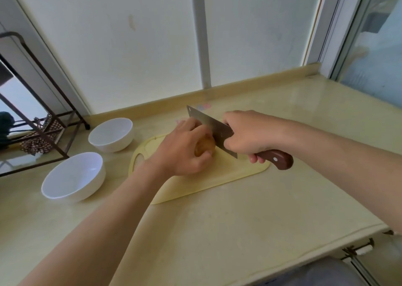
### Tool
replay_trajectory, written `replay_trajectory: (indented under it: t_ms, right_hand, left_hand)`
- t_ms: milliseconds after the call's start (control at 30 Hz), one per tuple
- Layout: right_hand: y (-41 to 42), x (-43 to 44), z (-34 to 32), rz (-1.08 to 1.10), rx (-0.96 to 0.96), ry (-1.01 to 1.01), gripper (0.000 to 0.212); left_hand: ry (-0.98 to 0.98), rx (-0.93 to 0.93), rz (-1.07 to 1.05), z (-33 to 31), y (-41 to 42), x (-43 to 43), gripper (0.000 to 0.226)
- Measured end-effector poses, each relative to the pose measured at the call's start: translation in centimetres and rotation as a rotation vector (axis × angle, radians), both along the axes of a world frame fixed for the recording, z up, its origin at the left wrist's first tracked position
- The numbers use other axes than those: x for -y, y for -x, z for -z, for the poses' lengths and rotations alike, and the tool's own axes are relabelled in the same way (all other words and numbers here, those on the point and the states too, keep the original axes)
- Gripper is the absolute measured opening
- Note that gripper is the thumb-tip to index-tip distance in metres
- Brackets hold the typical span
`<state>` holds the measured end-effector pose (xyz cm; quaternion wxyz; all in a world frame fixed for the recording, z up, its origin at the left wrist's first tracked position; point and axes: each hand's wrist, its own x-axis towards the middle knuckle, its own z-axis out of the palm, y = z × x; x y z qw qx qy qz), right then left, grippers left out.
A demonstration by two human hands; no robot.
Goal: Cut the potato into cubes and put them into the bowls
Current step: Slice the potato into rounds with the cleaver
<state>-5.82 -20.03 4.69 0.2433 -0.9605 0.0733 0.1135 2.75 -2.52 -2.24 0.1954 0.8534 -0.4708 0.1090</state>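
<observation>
At the near edge of the pale yellow tabletop [217, 231], a metal drawer handle [357, 249] showed low on the right, under the rim. Two bare forearms stretched forward across the tabletop to a pale yellow cutting board [217, 177], which lay flat with its hanging slot at the left end.

The potato [205, 147] sat on the board, brown-skinned. Most of it was hidden by the left hand [182, 152], whose grip curled over it from the left and held it down. The right hand [245, 133] had its grip wrapped round the reddish-brown handle [277, 159] of a cleaver [211, 129]. The broad blade stood on edge at the potato's right end, close to the left fingertips. Whether the edge had entered the potato could not be told, and the right hand covered the rear of the blade.

Left of the board, two white bowls stood on the tabletop, apart from each other. The nearer bowl [91, 190] was off the board's front left, and the farther bowl [118, 144] was just beside its slotted end. Behind them a dark metal rack [54, 90] carried a checked cloth [37, 143]. Farthest back, a raised ledge [239, 85] ran below frosted window panes [119, 46].
</observation>
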Motion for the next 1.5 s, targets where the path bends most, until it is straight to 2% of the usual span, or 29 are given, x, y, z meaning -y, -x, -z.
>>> replay_trajectory:
  t_ms: [133,233,400,500,633,767,1100,1167,1300,1367,1500]
  right_hand:
    - [-0.4,0.3,0.8,-0.03,-0.121,-0.046,0.034]
    - [-0.5,0.0,0.8,-0.022,-0.172,-0.063,0.038]
    - [-1.0,-0.2,1.0,0.0,-0.055,0.03,0.025]
    - [-0.8,-0.3,0.2,-0.001,-0.003,0.016,0.021]
    - [-0.5,-0.7,-1.6,-0.024,0.059,0.024,0.041]
    - [-1.0,-0.6,-2.1,-0.023,0.04,0.07,0.021]
    - [-0.7,-1.3,-3.4,-0.065,-0.02,0.151,0.023]
    - [-0.7,-1.6,-3.5,-0.081,-0.033,0.153,0.034]
    - [-0.2,-1.8,-3.8,-0.09,-0.068,0.152,0.082]
    - [0.1,-1.7,-3.7,-0.081,-0.053,0.129,0.09]
    - [0.3,-1.4,-3.7,-0.052,-0.019,0.067,0.092]
  left_hand:
    - [-0.05,0.127,0.039,0.0,-0.1,0.2,0.037]
    - [-0.045,0.141,0.058,0.2,-0.3,0.1,0.036]
    - [0.017,0.108,0.069,0.4,-0.5,-0.1,0.035]
    - [0.022,0.106,0.065,0.5,-0.5,-0.1,0.033]
    - [0.02,0.098,0.052,0.7,-0.6,-0.1,0.033]
    - [0.004,0.088,0.04,0.7,-0.7,-0.2,0.038]
    - [-0.033,0.097,0.01,0.7,-0.7,0.0,0.039]
    - [-0.033,0.095,0.002,0.7,-0.7,0.0,0.039]
    - [-0.036,0.075,-0.003,0.7,-0.8,0.0,0.042]
    - [-0.041,0.067,0.0,0.7,-0.8,0.0,0.042]
    - [-0.041,0.063,0.004,0.6,-0.8,0.0,0.042]
